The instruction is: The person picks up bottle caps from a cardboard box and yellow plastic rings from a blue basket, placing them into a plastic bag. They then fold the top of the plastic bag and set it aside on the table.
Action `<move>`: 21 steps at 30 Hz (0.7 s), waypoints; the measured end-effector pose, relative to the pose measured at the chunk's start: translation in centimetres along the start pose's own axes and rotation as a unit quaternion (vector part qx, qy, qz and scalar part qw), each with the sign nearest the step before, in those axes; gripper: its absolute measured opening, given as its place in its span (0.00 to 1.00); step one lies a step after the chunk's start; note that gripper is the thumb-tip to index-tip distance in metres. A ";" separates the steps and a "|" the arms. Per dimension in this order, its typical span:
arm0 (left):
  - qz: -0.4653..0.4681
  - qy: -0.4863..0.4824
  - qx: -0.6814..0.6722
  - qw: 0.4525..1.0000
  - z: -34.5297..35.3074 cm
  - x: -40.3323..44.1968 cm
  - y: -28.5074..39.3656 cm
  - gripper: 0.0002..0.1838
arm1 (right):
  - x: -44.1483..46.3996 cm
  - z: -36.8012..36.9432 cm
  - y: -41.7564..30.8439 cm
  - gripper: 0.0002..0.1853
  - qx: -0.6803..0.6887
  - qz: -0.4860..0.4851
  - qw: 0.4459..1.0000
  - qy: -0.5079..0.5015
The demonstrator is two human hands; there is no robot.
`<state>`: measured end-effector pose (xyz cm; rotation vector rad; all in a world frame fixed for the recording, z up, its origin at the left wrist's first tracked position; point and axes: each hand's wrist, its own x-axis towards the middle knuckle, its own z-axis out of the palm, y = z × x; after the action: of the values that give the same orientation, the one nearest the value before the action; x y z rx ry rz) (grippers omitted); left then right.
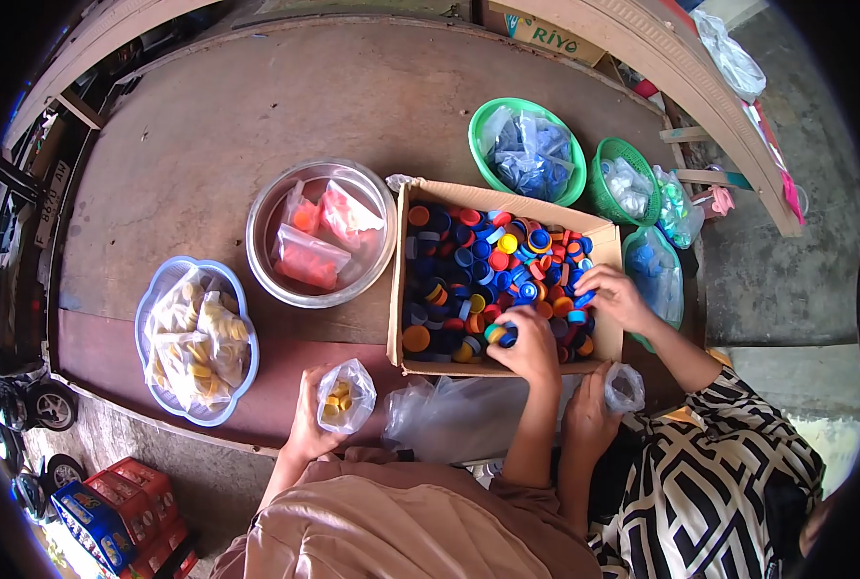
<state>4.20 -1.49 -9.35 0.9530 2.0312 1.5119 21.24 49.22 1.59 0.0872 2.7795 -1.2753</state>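
My left hand is closed around a clear plastic bag, held upright with its mouth open. Yellow bottle caps lie inside it. Over the near side of a cardboard box, my right hand grips bottle caps, a yellow-green one and a dark blue one showing at its fingertips. Mixed blue, red, orange and yellow bottle caps fill the box. The palm hides some of those below it.
At right, a co-worker's hand reaches into the box; their other holds a plastic bag. A steel bowl has bags of red caps, a blue basket bags of yellow ones. Green baskets stand behind. Plastic bags lie in front.
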 end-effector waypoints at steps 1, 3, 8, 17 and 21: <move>0.002 -0.004 0.003 1.000 -0.1 0.0 0.0 0.44 | 0.2 0.8 -0.2 0.08 0.015 0.000 1.000 0.021; 0.007 -0.014 0.008 1.000 -0.1 0.1 0.0 0.44 | 0.3 4.0 -1.1 0.08 0.068 0.027 0.993 0.093; -0.005 -0.035 0.009 0.999 -0.6 0.4 1.1 0.44 | 1.4 14.6 -5.6 0.09 0.228 0.104 0.925 0.285; -0.007 -0.019 0.003 1.000 -0.2 -0.2 -0.1 0.43 | 2.9 17.8 -5.6 0.12 0.263 0.172 0.870 0.380; -0.018 -0.019 0.000 1.000 -0.6 0.1 1.3 0.44 | 3.9 15.4 -8.4 0.12 0.132 0.260 0.897 0.332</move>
<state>4.02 -1.57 -7.93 0.9342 2.0103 1.4638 17.44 32.15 -2.42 1.4221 2.6856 -1.6618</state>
